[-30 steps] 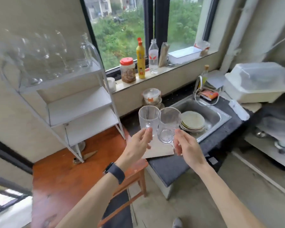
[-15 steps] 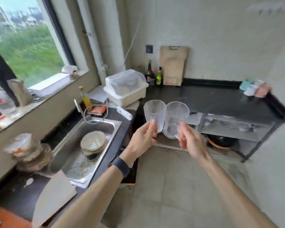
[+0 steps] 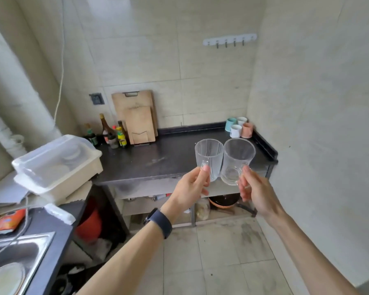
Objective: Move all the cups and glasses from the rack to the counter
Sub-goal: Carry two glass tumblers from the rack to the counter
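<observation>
Above the front edge of the dark counter (image 3: 158, 160), at about three o'clock in the head view, two clear glass mugs are being held upright, side by side and nearly touching, not yet set down. The left glass mug (image 3: 209, 156) is being pinched at its handle by the left hand (image 3: 190, 186), thumb and curled fingers clamped on it. The right glass mug (image 3: 237, 160) is being gripped by the right hand (image 3: 256, 192), fingers closed round its handle.

By the look of it, the task is being caught partway. Four ceramic cups (image 3: 239, 127), one teal, two white and one pink, are being kept in the counter's far corner at two o'clock, though their origin cannot be told. The rack is not being shown, so what is left cannot be counted.

Two cutting boards (image 3: 136, 118) are being leaned against the wall at ten o'clock, beside roughly five bottles (image 3: 111, 133). One lidded plastic bin (image 3: 55, 160) is being stored at nine o'clock.
</observation>
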`<act>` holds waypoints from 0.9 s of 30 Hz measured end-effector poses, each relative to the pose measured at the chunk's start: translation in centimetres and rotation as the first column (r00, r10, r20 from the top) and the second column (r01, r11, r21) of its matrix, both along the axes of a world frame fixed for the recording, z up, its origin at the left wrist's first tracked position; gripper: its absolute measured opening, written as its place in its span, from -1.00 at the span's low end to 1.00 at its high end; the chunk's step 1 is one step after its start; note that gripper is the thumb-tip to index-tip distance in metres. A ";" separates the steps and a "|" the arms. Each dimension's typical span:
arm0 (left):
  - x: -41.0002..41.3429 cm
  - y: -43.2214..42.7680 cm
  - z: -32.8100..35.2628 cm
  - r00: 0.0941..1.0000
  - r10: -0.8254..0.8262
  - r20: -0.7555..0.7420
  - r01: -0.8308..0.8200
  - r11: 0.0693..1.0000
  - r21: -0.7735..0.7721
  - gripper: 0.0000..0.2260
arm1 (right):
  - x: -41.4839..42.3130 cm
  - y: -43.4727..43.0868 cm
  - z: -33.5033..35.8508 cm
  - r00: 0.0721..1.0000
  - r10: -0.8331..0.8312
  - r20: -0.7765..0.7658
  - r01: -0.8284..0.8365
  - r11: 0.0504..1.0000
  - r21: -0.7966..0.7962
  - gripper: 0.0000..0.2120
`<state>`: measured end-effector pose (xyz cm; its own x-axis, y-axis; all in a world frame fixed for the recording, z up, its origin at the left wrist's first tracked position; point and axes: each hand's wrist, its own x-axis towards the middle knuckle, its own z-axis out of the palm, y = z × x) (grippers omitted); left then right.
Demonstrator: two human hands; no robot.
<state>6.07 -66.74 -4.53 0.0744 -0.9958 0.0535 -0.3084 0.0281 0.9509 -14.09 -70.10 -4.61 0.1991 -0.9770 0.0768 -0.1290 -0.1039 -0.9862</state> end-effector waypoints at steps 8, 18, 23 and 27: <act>-2.6 -15.7 -3.2 0.996 -0.089 0.017 0.088 0.996 0.034 -0.55 | -2.7 -14.2 -2.7 0.998 -0.068 0.005 0.068 0.996 0.064 -0.51; -0.3 -37.7 -5.5 0.991 -0.118 0.061 0.105 0.978 0.180 -0.55 | -1.6 -36.0 -5.1 0.998 -0.056 -0.037 0.061 0.984 0.166 -0.52; 0.7 -45.6 -7.3 0.988 -0.128 0.092 0.102 0.964 0.245 -0.54 | -0.6 -44.9 -7.2 0.991 -0.070 -0.113 0.095 0.967 0.235 -0.49; 1.8 -52.1 -9.6 0.990 -0.102 0.096 0.069 0.951 0.301 -0.52 | 0.5 -52.7 -9.8 0.980 -0.063 -0.187 0.111 0.959 0.260 -0.50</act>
